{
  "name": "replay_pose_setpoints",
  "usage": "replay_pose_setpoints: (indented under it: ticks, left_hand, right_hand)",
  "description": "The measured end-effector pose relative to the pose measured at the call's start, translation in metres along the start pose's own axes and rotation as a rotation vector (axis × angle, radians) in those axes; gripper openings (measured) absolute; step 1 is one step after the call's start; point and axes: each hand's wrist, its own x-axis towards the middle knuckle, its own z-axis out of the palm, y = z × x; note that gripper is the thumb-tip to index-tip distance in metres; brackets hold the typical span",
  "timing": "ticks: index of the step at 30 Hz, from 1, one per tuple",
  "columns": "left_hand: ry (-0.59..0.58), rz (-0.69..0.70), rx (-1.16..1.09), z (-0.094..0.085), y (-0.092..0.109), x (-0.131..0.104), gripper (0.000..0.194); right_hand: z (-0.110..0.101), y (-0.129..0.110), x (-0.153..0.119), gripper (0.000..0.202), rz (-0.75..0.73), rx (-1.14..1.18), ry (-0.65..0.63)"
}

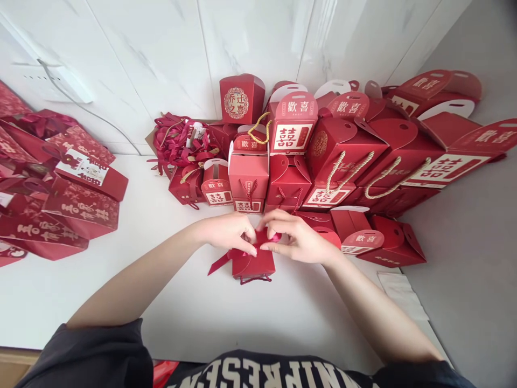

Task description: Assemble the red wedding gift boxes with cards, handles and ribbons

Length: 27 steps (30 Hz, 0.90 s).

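Note:
A small red gift box with a dark red cord handle at its near side sits on the white table in front of me. A red ribbon lies over its top, one tail sticking out to the left. My left hand is at the box top, its thumb and fingers pinched on the ribbon. From the other side my right hand curls its fingers and thumb round the ribbon, part of which shows as a pink-red loop between them. The fingers hide the middle of the ribbon.
Stacked red gift boxes, some with rope handles, line the tiled wall. A heap of red ribbons stands left of them. More red boxes crowd the left side. White napkins lie at the right edge.

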Motion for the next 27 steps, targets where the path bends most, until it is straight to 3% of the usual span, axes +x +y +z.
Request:
replay_pose_setpoints:
  ticks: [4,10,19,23,27]
  left_hand:
    - [-0.084,-0.020,-0.091,-0.005,-0.003,0.004,0.016]
    - [-0.062,0.017,-0.070,-0.004,-0.004,0.006,0.019]
    - [0.038,-0.040,-0.088,0.011,-0.004,-0.002,0.020]
    - [0.177,-0.074,-0.016,0.022,0.002,-0.004,0.013]
    - [0.353,-0.001,0.166,0.038,0.008,-0.009,0.007]
  right_hand:
    - [0.015,-0.014,-0.016,0.014,-0.106,-0.228,-0.041]
    - [0.041,-0.020,-0.032,0.021,-0.271,-0.557,0.041]
    - [0.055,-0.009,-0.041,0.017,-0.208,-0.461,0.066]
    - [0.053,-0.009,-0.041,0.008,-0.174,-0.319,0.069]
    - [0.045,-0.007,-0.029,0.013,-0.027,-0.059,0.180]
